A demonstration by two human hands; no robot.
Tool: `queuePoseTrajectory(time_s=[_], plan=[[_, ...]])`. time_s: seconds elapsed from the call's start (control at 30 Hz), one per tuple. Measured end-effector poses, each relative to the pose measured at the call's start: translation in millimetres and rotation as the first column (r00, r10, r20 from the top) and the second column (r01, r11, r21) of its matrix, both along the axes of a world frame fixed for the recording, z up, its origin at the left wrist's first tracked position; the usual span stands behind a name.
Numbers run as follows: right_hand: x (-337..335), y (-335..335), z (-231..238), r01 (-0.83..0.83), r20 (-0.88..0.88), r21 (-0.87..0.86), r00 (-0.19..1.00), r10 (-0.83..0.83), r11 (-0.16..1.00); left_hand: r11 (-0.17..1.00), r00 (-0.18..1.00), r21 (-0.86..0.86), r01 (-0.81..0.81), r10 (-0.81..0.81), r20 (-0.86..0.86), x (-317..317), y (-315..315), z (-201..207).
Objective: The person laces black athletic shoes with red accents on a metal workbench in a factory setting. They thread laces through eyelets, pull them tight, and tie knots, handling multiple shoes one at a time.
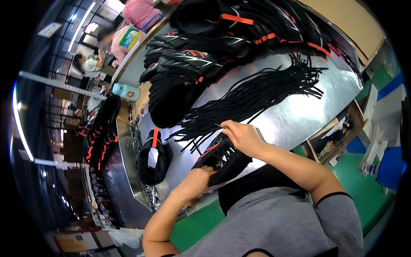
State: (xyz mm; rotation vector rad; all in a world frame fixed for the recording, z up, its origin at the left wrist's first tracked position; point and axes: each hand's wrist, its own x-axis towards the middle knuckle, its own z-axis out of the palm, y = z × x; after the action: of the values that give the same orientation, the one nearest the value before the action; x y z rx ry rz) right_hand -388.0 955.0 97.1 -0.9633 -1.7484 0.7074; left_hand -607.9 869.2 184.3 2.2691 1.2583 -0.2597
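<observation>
A black shoe upper [230, 168] with red and white trim lies near the table's front edge, tilted, its row of lace openings facing up. My left hand [196, 183] is closed on its near left side, with some fingers hidden inside or behind it. Above its other end, my right hand [243, 136] pinches with thumb and forefinger what looks like the end of a black shoelace; the tip is tiny. Just beyond my hands a long bundle of black shoelaces [257, 92] spreads across the metal table.
Stacked black shoe uppers [188, 60] with orange bands fill the far side. Another upper [155, 160] stands at the left by the table's raised edge. A light-blue bottle [126, 91] is beyond it. An open drawer [338, 132] juts out at right. People sit far left.
</observation>
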Motion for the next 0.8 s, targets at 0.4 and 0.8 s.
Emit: queuePoseTrajectory(time_s=[0.4,0.8], plan=[[12,-11,4,-0.122,-0.203,-0.135,0.975,0.093,0.983,0.258,-0.454,-0.831,-0.493,0.739,0.499,25,-157,-54],[23,-2,12,-0.152,-0.498,-0.291,0.867,-0.014,0.944,0.600,-0.397,-0.722,-0.344,0.604,0.691,74,-28,-39]])
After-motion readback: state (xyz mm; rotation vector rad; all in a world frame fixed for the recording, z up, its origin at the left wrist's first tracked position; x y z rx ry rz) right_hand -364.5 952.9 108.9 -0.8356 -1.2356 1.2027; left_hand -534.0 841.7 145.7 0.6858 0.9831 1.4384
